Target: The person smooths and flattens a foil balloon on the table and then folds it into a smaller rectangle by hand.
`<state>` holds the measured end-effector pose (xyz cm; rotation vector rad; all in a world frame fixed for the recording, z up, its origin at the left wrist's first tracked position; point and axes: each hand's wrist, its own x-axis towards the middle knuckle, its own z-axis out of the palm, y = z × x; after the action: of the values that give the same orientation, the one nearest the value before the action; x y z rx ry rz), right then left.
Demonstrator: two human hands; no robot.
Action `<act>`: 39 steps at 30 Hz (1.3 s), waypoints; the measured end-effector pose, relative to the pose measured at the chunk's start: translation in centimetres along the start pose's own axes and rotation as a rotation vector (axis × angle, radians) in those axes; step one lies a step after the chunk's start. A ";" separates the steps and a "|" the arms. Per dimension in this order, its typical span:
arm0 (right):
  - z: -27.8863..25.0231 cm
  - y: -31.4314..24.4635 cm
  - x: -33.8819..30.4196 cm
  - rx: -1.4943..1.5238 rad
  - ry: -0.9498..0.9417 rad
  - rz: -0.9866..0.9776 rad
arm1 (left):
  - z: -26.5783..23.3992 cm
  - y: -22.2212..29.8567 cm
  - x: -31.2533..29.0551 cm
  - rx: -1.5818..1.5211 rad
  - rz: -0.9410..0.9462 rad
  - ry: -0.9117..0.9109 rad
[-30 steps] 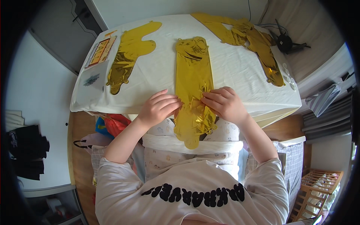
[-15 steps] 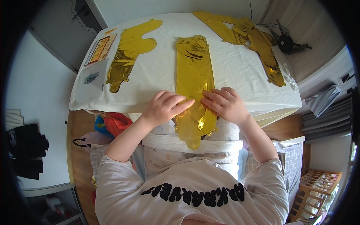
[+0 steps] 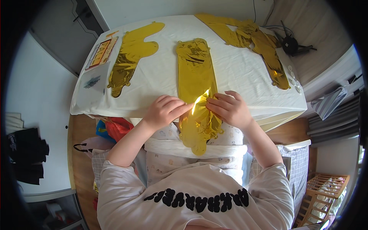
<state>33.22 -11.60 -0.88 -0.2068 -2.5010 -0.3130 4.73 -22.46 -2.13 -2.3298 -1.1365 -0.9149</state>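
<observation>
Over the near edge of the white cloth [image 3: 153, 84], one long gold foil [image 3: 196, 76], upper part flat on the cloth, lower rounded end down over the patterned trousers [image 3: 233, 134]. Across it, a bright crease between the two hands. At the foil's left edge, the left hand [image 3: 165, 111], fingertips touching just beside the crease. At the right edge, the right hand [image 3: 232, 109], fingers bent, fingertips also on the foil. Hands close together but apart, with only a narrow strip of foil between. Pinched tight or merely resting: impossible to tell.

Further left, well apart, a lobed foil [image 3: 132, 53], glossy and creased toward its near end. Left of that, a printed card [image 3: 101, 53] in orange and red; just nearer, a translucent sheet [image 3: 92, 82] with a dark patch. At far right, an angled foil [image 3: 264, 46], heavily wrinkled. Near it, a black stand [image 3: 290, 45] with thin arms. Below the cloth at left, a red bag [image 3: 118, 128]. At lower right, a wooden rack [image 3: 322, 199].
</observation>
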 end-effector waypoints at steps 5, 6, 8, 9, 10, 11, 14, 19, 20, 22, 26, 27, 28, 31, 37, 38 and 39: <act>0.2 0.2 0.0 0.041 0.027 0.000 | 0.2 -0.1 -0.2 -0.016 0.000 0.010; 0.2 0.2 0.0 0.041 0.028 -0.002 | 0.2 -0.1 -0.2 -0.023 0.001 0.017; 0.3 0.2 -0.1 0.044 0.029 -0.018 | 0.2 -0.1 -0.2 -0.005 0.002 0.011; 0.3 0.3 0.0 0.045 0.030 -0.020 | 0.2 0.0 -0.2 0.011 0.004 0.004; 0.3 0.4 0.0 0.043 0.032 -0.030 | 0.1 -0.1 -0.2 0.013 0.003 0.005; 0.3 0.4 0.0 0.040 0.033 -0.040 | 0.1 -0.1 -0.2 0.031 0.013 -0.002; 0.2 0.4 0.1 0.047 0.033 -0.041 | 0.1 0.0 0.0 0.055 0.029 -0.021; 0.4 0.5 0.1 0.066 0.018 -0.030 | 0.3 0.2 -0.1 0.059 0.044 -0.032; 0.5 0.5 0.1 0.062 0.024 -0.023 | 0.3 0.2 0.0 0.051 0.039 -0.035; 0.4 0.5 0.2 0.084 0.031 -0.007 | 0.2 0.2 0.0 0.044 0.033 -0.039; 0.2 0.2 0.4 0.076 0.055 0.011 | 0.2 0.3 0.2 -0.029 -0.027 -0.054; 0.2 0.2 0.2 0.076 0.055 0.011 | 0.2 0.3 0.2 -0.046 -0.040 -0.059; 0.3 0.1 0.0 0.078 0.043 0.024 | 0.2 0.3 0.2 -0.046 -0.040 -0.058; 0.4 0.2 -0.2 0.093 0.024 0.031 | 0.2 0.1 0.1 -0.055 -0.029 -0.066; 0.1 0.0 0.1 0.110 0.051 0.006 | 0.0 0.1 0.4 -0.091 -0.015 -0.084; 0.1 0.0 0.1 0.111 0.056 0.001 | -0.1 0.1 0.4 -0.099 -0.016 -0.083; 0.1 0.0 0.0 0.111 0.056 0.001 | -0.1 0.1 0.5 -0.107 -0.016 -0.083</act>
<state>33.12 -11.55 -0.95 -0.1520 -2.4542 -0.1771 4.98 -22.31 -1.76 -2.4683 -1.1670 -0.9134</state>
